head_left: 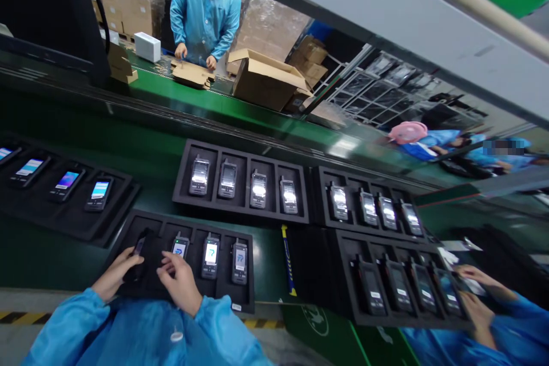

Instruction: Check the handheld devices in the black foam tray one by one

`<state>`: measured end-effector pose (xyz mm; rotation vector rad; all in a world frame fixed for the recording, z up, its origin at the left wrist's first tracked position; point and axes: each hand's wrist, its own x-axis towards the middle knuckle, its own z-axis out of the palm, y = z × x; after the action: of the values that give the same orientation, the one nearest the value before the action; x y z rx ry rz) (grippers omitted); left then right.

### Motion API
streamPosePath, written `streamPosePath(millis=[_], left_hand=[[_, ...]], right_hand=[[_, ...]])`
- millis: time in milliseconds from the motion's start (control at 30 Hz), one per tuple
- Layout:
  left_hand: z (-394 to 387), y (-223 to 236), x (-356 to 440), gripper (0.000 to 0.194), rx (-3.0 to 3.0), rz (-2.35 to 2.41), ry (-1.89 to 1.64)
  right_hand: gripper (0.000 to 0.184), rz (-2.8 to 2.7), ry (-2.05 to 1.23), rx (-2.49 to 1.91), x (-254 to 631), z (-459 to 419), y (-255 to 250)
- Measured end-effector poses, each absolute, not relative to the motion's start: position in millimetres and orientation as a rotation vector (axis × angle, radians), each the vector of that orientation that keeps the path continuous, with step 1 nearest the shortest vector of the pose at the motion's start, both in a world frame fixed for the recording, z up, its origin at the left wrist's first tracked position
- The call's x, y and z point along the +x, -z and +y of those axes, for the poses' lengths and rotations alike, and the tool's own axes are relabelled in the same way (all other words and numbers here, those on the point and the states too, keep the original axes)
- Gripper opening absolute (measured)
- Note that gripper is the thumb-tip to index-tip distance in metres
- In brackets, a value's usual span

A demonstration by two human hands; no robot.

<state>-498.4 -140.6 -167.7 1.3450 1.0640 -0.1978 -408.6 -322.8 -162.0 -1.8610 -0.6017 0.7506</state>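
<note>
In the head view my left hand [115, 275] grips a dark handheld radio [139, 245] that stands tilted at the left end of a black foam tray [150, 218]. Its screen is turned mostly away from me. My right hand [182, 281] hovers over the tray with bent fingers apart and nothing in them. Just beyond those fingers lies a second radio [180, 245], partly covered by the hand, its screen lit. To the right, two more radios, a middle one [210, 255] and an end one [239, 261], lie face up in their compartments with a logo on the screens.
Behind stands another foam tray [176, 191] of radios; a further tray [81, 227] at left holds lit ones. On the right are two more trays, a yellow-blue strip [288, 260] and a co-worker's hands [478, 297]. Across the bench a person [205, 17] handles cardboard [193, 74].
</note>
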Motion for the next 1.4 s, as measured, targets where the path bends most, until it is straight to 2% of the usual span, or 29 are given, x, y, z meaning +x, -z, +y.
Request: streamPosePath(millis=[167, 300, 333, 367, 433, 500, 600, 700, 900, 1033, 1167, 1267, 1400], left_hand=[[-158.2, 123.7, -506.0, 0.067, 1.015, 0.905, 0.138], [-165.6, 97.0, -506.4, 0.074, 0.937, 0.829, 0.058], [-166.6, 92.2, -506.8, 0.075, 0.943, 0.801, 0.049], [-167.6, 88.0, -507.4, 0.077, 0.939, 0.774, 0.044], [-170.7, 81.4, -509.1, 0.080, 0.920, 0.745, 0.021], [-175.0, 77.3, -511.0, 0.079, 0.922, 0.740, -0.032], [-180.6, 75.2, -512.4, 0.081, 0.984, 0.735, -0.084], [-181.9, 72.3, -510.4, 0.094, 1.025, 0.724, -0.040], [-177.5, 56.8, -506.1, 0.121, 1.100, 0.673, 0.037], [-172.3, 68.8, -515.5, 0.117, 1.071, 0.579, 0.044], [-167.4, 87.2, -522.8, 0.129, 1.103, 0.518, 0.054], [-164.3, 86.5, -520.6, 0.135, 1.134, 0.521, 0.049], [-160.2, 76.6, -516.1, 0.133, 1.143, 0.497, 0.093]], right_hand=[[0.018, -0.704, -0.646, -1.556, -416.6, -303.8, 112.5], [0.018, -0.653, -0.598, -1.499, -415.6, -308.4, 86.6], [0.021, -0.599, -0.599, -1.509, -415.5, -309.1, 84.2], [0.033, -0.521, -0.610, -1.521, -415.8, -309.1, 83.0], [0.070, -0.337, -0.692, -1.504, -417.2, -307.5, 82.5], [0.092, -0.210, -0.877, -1.377, -419.5, -304.8, 81.3], [0.088, -0.139, -1.153, -1.175, -423.1, -302.6, 75.6], [0.084, -0.076, -1.227, -1.092, -425.8, -305.2, 71.6], [0.110, -0.284, -1.211, -1.081, -429.0, -313.0, 77.3], [0.106, -0.329, -1.175, -1.124, -430.9, -314.5, 77.7], [0.104, -0.333, -1.156, -1.112, -432.0, -315.5, 78.9], [0.102, -0.360, -1.165, -1.085, -433.0, -315.7, 81.1], [0.098, -0.374, -1.149, -1.101, -435.2, -315.3, 86.0]])
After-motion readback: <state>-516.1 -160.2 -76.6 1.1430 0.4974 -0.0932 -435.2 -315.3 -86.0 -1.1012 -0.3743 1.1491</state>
